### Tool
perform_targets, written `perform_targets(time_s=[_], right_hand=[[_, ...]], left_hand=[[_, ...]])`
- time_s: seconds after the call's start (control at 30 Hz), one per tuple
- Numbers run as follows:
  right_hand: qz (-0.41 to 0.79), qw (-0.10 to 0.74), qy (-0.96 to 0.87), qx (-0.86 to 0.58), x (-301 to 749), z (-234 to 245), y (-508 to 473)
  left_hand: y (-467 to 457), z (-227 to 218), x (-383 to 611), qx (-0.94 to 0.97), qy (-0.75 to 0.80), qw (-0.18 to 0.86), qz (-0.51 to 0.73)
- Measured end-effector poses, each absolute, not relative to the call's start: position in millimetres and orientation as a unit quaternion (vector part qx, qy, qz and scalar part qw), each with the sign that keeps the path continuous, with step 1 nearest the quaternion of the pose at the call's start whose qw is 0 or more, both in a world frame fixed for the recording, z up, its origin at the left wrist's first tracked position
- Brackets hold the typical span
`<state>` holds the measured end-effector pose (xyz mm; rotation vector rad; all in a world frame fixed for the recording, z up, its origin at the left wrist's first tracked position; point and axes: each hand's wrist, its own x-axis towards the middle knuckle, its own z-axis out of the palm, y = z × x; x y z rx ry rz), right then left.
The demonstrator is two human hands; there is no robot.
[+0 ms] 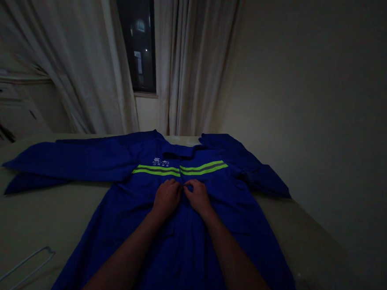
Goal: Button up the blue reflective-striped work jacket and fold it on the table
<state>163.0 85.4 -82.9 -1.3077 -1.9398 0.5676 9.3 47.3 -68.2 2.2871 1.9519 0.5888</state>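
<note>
Head view. Far side: white curtains (189, 60) around a dark window (135, 35). Far left: a white cabinet (3, 109). Near left: a wire hanger (22, 268) on the pale surface (32, 213), well apart from the hands. Centre: a blue work jacket (186, 246) spread flat, sleeves out, green reflective stripes (157, 170) across the chest. Left hand (167, 199) and right hand (199, 196): both grips closed, close together, fingertips (186, 188) pinching the jacket's centre front just below the stripes.

Bare left forearm (119, 259), bare right forearm (238, 263), tapering wrists; bare left hand (167, 199), bare right hand (199, 196)
</note>
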Motion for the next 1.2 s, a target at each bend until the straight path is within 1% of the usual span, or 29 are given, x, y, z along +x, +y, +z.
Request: perform_targets(time_s=[0.07, 0.17, 0.23, 0.3, 0.6, 0.9, 1.03, 1.2], right_hand=[[0.25, 0.376, -0.74, -0.498, 162.7, -80.8, 85.5], [0.325, 0.395, -0.713, -0.48, 164.2, -79.5, 88.8], [0.378, 0.397, -0.69, -0.473, 165.9, -81.3, 92.3], [0.406, 0.392, -0.673, -0.478, 166.9, -84.4, 95.5], [0.338, 0.379, -0.699, -0.504, 164.5, -86.0, 96.4], [0.3, 0.37, -0.721, -0.503, 164.0, -83.9, 92.8], [0.314, 0.378, -0.712, -0.501, 163.6, -82.0, 91.8], [0.331, 0.378, -0.708, -0.496, 162.5, -80.6, 92.2]], left_hand=[[47.2, -68.3, 8.9, 0.744, 0.636, 0.041, 0.201], [47.2, -68.2, 7.9, 0.734, 0.64, 0.053, 0.221], [48.5, -69.5, 6.7, 0.73, 0.638, 0.066, 0.234], [50.7, -72.3, 5.3, 0.733, 0.628, 0.076, 0.248], [53.8, -78.7, 2.7, 0.735, 0.621, 0.088, 0.26], [55.5, -79.5, 4.4, 0.706, 0.637, 0.118, 0.285], [58.2, -83.0, 2.2, 0.705, 0.631, 0.121, 0.299], [62.5, -88.0, -4.1, 0.684, 0.625, 0.185, 0.327]])
